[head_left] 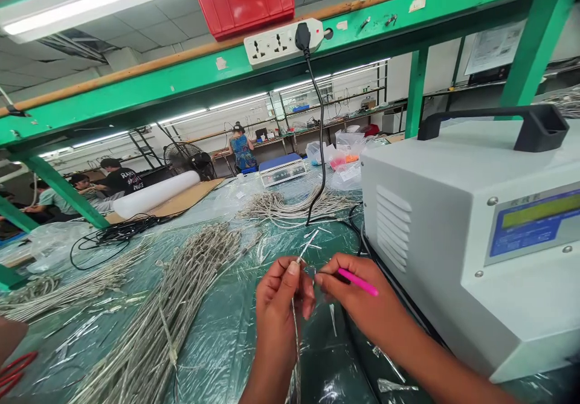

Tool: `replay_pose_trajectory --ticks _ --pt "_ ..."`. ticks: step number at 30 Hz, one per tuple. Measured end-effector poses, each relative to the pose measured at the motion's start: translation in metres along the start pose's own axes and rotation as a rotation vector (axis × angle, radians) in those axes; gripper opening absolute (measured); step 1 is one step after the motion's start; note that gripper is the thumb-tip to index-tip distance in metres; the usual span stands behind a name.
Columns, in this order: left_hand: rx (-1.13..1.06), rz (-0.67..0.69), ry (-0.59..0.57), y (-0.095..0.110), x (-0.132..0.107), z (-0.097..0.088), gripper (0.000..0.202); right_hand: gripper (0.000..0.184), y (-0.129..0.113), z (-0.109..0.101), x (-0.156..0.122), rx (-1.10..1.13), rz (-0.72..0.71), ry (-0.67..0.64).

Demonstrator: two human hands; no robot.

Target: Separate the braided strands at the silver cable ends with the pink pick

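My left hand (281,298) is closed, pinching a thin silvery braided cable (296,337) between thumb and fingers. The cable's pale, frayed-looking end (309,244) sticks up past the thumb, and its length hangs down along my wrist. Close beside it on the right, my right hand (356,286) grips a slim tool with a bright pink handle (362,283). The tool's dark tip points toward the left fingers; its exact kind is too small to tell. To the left lies a large bundle of similar braided cables (167,307).
A grey-white machine (417,211) with a display stands close on the right. More cable bundles (90,280) and scraps lie on the plastic-covered green table. A black cord (321,126) hangs from a power strip (283,43). Part of another person's arm (11,337) shows at left.
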State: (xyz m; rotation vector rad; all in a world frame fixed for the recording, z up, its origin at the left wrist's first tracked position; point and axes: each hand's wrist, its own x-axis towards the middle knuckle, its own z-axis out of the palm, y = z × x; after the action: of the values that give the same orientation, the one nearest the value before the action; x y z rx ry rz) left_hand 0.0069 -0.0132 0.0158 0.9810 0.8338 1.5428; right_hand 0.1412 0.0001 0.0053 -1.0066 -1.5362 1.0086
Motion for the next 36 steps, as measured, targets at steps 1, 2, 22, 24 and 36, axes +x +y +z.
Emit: replay_pose_trajectory --ticks 1,2,22,24,36 --pt "0.035 0.01 0.008 0.0 0.0 -0.001 0.021 0.021 0.001 -0.001 0.001 -0.072 -0.014 0.018" --pt "0.07 0.026 0.019 0.001 0.0 -0.002 0.02 0.022 0.002 -0.003 0.002 -0.145 -0.019 0.051" --pt "0.564 0.197 0.079 -0.017 -0.011 0.005 0.016 0.032 -0.006 -0.004 0.002 0.379 -0.05 0.056" --pt "0.519 0.174 0.056 -0.014 -0.01 0.005 0.016 0.029 -0.005 -0.004 0.002 0.382 -0.045 0.047" --pt "0.459 0.106 0.071 -0.014 -0.006 0.004 0.019 0.027 -0.003 -0.002 0.001 0.377 -0.048 0.061"
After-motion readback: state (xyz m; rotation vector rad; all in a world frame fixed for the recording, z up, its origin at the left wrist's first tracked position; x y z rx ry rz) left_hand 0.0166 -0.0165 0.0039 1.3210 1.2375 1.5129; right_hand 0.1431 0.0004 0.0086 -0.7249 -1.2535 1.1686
